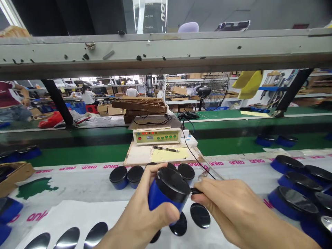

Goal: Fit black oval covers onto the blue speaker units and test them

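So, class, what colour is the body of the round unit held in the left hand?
The round unit is blue with a black top, shown best in the head view.

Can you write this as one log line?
left hand: holds blue cylinder | right hand: pinches black plug at its side | cream box: behind

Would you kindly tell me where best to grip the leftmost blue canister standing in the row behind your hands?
I would take the leftmost blue canister by its round blue side wall, coming down from above and pinching front and back. It stands upright, its flat glossy black cap offers no edge, and its neighbour sits close on its right, leaving front, back and left free.
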### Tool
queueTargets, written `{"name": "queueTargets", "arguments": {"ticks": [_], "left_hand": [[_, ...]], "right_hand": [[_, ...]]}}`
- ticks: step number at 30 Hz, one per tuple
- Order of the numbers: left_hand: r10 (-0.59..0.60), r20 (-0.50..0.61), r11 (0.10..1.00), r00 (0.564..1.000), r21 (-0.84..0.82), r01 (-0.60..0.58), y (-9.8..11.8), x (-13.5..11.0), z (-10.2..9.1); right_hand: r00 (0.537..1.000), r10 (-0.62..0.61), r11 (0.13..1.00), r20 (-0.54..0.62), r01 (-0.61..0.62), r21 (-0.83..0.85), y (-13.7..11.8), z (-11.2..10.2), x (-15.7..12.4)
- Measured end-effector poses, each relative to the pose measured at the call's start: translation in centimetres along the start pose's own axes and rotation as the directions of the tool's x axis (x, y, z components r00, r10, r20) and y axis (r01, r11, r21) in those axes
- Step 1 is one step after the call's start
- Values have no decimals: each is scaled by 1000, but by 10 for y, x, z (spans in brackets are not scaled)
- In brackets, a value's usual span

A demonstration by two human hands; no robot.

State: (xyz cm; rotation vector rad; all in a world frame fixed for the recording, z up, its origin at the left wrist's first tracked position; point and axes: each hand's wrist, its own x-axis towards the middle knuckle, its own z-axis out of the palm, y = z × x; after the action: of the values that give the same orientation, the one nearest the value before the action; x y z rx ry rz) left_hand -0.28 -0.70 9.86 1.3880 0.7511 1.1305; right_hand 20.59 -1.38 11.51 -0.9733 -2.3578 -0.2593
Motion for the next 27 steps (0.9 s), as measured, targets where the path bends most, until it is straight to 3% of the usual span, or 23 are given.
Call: {"name": "queueTargets", "arguments": {"ticks": [7, 11, 14, 17, 20, 27], "left_hand": [[22, -3, 998, 1000, 61, -22, 0, -2, 8], [53, -44, 969, 998, 243, -40, 0, -2, 13], [160, -47, 877, 986, 466, -120, 2, -3, 15], [322, 124, 695, 939, 642, -324, 6, -3, 13], [369, 232, 571, 900, 708, -416, 8, -3, 13], [443, 187, 506, 877, 755, -416, 10, -6, 23]], "right_hand": [[996, 30, 994, -87, -20, 109, 0, 12, -5], [994, -9, 992, -111, 23, 125, 6, 15, -7], [995, -6, 971, -99, 29, 239, 11, 22, -10], [995, 12, 938, -102, 24, 345, 13, 29, -13], [996, 20, 911, -82, 16, 413, 14, 36, -17], [997, 67, 870, -35, -41, 491, 17, 50, -25]]}}
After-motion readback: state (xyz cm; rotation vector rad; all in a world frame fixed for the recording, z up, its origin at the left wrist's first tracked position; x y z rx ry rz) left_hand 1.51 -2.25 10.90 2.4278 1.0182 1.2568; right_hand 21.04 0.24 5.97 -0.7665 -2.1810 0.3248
